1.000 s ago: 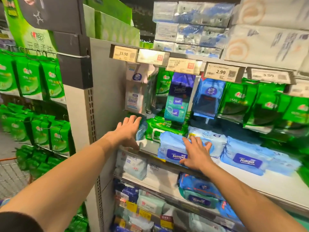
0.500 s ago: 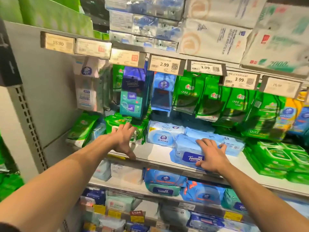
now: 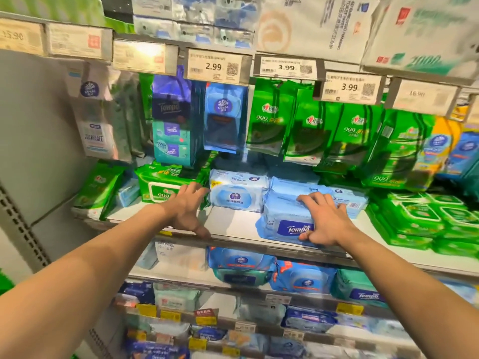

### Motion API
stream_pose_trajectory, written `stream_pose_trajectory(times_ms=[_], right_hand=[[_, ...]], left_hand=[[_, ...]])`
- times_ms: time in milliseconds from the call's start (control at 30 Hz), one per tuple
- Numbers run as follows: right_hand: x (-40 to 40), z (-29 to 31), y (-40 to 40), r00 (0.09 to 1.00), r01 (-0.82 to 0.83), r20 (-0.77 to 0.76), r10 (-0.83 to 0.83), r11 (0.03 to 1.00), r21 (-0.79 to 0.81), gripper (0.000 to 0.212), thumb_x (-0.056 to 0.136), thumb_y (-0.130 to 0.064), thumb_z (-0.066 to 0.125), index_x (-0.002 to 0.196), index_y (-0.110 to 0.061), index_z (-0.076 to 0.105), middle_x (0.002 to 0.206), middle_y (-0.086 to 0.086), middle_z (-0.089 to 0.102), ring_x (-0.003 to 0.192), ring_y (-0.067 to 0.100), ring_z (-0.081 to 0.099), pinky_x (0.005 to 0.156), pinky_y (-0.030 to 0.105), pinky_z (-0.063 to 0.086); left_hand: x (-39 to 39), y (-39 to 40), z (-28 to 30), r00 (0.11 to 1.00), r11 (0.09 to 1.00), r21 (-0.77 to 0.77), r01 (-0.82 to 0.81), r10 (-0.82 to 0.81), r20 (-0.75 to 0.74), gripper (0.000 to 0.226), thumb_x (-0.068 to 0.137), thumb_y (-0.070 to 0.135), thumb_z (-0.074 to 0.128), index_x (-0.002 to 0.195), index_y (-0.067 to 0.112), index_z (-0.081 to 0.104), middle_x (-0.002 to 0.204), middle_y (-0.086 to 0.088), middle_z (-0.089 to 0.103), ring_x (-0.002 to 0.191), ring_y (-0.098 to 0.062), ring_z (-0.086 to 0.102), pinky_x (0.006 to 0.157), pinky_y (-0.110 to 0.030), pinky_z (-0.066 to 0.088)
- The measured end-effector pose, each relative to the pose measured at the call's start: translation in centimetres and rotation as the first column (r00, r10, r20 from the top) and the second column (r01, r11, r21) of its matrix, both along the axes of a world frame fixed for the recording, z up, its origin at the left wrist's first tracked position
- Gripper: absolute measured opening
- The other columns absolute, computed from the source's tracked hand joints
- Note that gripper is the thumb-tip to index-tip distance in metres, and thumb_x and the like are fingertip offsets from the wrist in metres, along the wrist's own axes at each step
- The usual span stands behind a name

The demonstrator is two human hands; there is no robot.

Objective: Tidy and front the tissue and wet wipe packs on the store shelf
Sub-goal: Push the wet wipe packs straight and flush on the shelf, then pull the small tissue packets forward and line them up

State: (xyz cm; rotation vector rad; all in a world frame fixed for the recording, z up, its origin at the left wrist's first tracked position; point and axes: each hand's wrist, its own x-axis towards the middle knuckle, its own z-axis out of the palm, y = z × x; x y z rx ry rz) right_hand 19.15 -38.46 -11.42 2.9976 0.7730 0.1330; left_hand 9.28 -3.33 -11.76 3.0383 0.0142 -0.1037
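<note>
A blue Tempo wet wipe pack [image 3: 282, 218] lies at the front of the white shelf [image 3: 233, 224]. My right hand [image 3: 324, 218] grips it, fingers over its top and thumb on its front face. My left hand [image 3: 186, 208] is spread with straight fingers against the front of a green 999 wipe pack [image 3: 160, 182], thumb down near the shelf edge. A light blue Vinda wipe pack [image 3: 238, 190] sits between my two hands, further back.
Green and blue packs [image 3: 311, 130] hang from pegs above, under price tags [image 3: 217, 66]. Green flat packs [image 3: 420, 218] are stacked at the right of the shelf. A green pack [image 3: 96, 187] leans at the far left. Lower shelves [image 3: 259, 288] hold more wipe packs.
The view has swung right and drawn closer. My left hand shifted from the shelf's left end onto the green 999 pack. My right hand stays on the Tempo pack at the front edge.
</note>
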Motion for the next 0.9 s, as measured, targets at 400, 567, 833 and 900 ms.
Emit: stream_pose_trajectory(times_ms=[400, 567, 833, 900], right_hand=[[0.6, -0.2, -1.7, 1.0, 0.008, 0.004, -0.008, 1.0, 0.001, 0.104, 0.062, -0.061, 0.079, 0.145, -0.039, 0.021, 0.145, -0.005, 0.028, 0.136, 0.022, 0.025, 0.104, 0.053, 0.035], [0.2, -0.7, -1.8, 0.999, 0.031, 0.029, -0.031, 1.0, 0.0, 0.103, 0.062, -0.061, 0.077, 0.145, -0.04, 0.021, 0.145, -0.006, 0.029, 0.136, 0.021, 0.027, 0.103, 0.053, 0.033], [-1.6, 0.1, -0.2, 0.993, 0.115, -0.038, -0.113, 0.993, 0.034, 0.122, 0.057, -0.068, 0.078, 0.152, -0.04, 0.007, 0.158, -0.001, 0.005, 0.146, 0.024, 0.002, 0.109, 0.06, 0.018], [-3.1, 0.4, 2.3, 1.0, 0.001, 0.001, -0.001, 0.994, 0.107, 0.12, 0.06, -0.074, 0.071, 0.153, -0.04, 0.004, 0.158, -0.004, 0.001, 0.146, 0.022, -0.001, 0.11, 0.052, 0.016]], left_hand=[[0.8, -1.8, -0.4, 1.0, 1.0, 0.006, 0.001, -0.001, -0.006, 0.127, 0.051, 0.074, 0.077, 0.151, 0.024, 0.017, 0.141, -0.001, 0.023, 0.129, -0.025, 0.025, 0.107, -0.048, 0.034], [0.1, -1.5, -0.6, 1.0, 1.0, 0.015, -0.021, 0.021, -0.02, 0.121, 0.055, 0.071, 0.077, 0.15, 0.024, 0.019, 0.143, -0.002, 0.023, 0.131, -0.026, 0.026, 0.107, -0.048, 0.033], [-2.3, 1.8, 0.6, 0.973, 0.976, 0.071, -0.206, 0.197, 0.119, 0.096, 0.071, 0.068, 0.066, 0.147, 0.022, 0.029, 0.147, -0.007, 0.027, 0.133, -0.03, 0.028, 0.107, -0.052, 0.034], [-3.1, 3.8, 1.2, 0.955, 0.964, 0.072, -0.257, 0.242, 0.169, 0.089, 0.074, 0.066, 0.066, 0.144, 0.021, 0.034, 0.143, -0.007, 0.031, 0.131, -0.029, 0.03, 0.105, -0.052, 0.034]])
